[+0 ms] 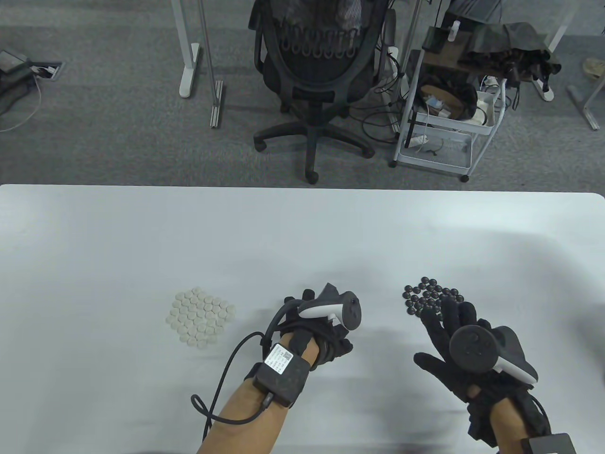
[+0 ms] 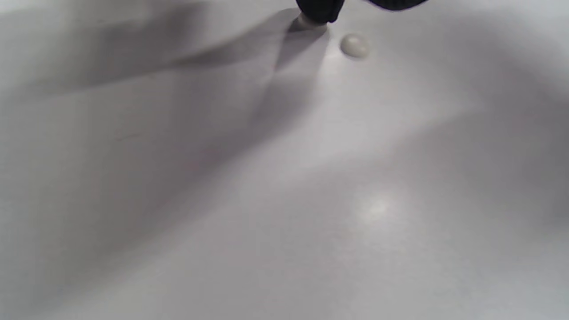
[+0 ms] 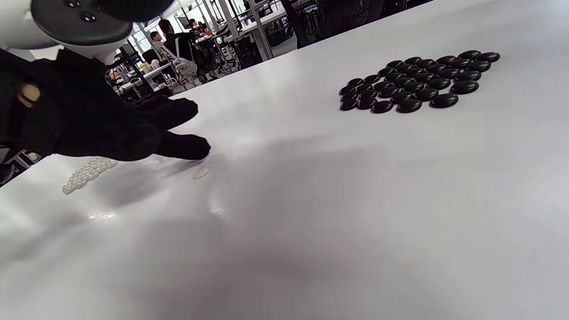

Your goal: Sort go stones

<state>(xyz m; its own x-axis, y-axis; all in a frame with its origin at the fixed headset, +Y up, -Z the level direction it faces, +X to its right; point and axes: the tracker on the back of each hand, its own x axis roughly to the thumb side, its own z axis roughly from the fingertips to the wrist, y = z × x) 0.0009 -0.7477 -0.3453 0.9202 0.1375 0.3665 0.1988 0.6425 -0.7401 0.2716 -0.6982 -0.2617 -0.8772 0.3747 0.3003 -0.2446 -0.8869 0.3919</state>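
**Go Stone Sorting: Hand and Stone Positions**

Nearest the table camera, the right hand hovers over the white desk with its fingers straight and spread, holding nothing. Its fingertips reach the near edge of the black stones, which lie packed in a flat cluster just ahead of that grip.

The left hand sits to the left of the right hand, fingers bent down toward the desk. In the left wrist view a fingertip presses on a white stone; whether the grip pinches it cannot be told. A second loose white stone lies just beside that fingertip, apart from it.

The white stones form a packed cluster to the left of the left grip, well apart from the black cluster.
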